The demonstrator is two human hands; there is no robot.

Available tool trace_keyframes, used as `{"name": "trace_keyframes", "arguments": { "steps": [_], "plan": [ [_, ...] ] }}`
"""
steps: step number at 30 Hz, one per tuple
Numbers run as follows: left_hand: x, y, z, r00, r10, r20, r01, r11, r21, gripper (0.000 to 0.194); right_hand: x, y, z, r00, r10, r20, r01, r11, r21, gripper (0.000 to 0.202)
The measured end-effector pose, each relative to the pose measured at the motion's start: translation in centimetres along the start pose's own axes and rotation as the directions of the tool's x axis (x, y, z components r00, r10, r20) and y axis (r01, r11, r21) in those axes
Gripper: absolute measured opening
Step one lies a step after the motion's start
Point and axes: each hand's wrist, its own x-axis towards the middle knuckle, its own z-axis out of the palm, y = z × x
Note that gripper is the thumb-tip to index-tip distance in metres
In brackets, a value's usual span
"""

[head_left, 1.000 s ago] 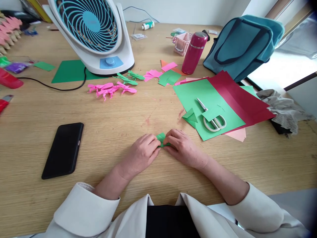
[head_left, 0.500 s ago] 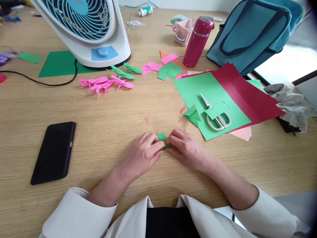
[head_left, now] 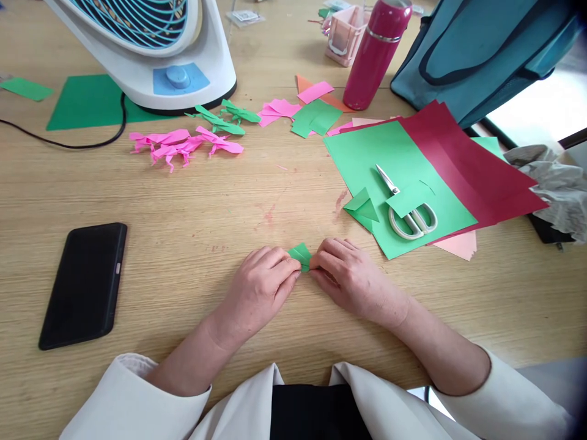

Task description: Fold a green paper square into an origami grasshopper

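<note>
A small folded piece of green paper (head_left: 300,255) lies low over the table between my hands, creases showing on its top. My left hand (head_left: 266,278) pinches its left edge between thumb and fingers. At its right edge my right hand (head_left: 351,275) is closed in a pinch. The fingers cover the paper's lower corners. Right of my hands, another folded green paper piece (head_left: 362,209) rests by a large green sheet (head_left: 358,146). White-handled scissors (head_left: 415,223) lie on that sheet, partly under a small green strip (head_left: 408,198).
Pink folded paper figures (head_left: 177,146) and green ones (head_left: 222,119) stand near the fan (head_left: 183,73). A black phone (head_left: 82,284) lies at left. Red sheets (head_left: 481,165), a magenta flask (head_left: 376,58), a pink basket (head_left: 345,36) and a teal bag (head_left: 463,67) are at right.
My view has tilted down slightly and come closer. The fingers have drawn a little apart, so more of the green paper shows between them.
</note>
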Motion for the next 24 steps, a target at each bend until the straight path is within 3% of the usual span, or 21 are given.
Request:
{"name": "trace_keyframes", "arguments": {
  "steps": [15,24],
  "plan": [
    [0.21,0.23,0.24,0.993,-0.115,0.006,0.114,0.99,0.081,0.012,0.45,-0.51,0.49,0.994,0.105,-0.034,-0.105,0.994,0.003,0.013],
    [0.38,0.13,0.09,0.997,-0.079,0.009,0.077,0.986,0.149,0.012,0.45,-0.33,0.68,0.997,0.078,-0.01,-0.079,0.996,-0.042,0.012]
  ]
}}
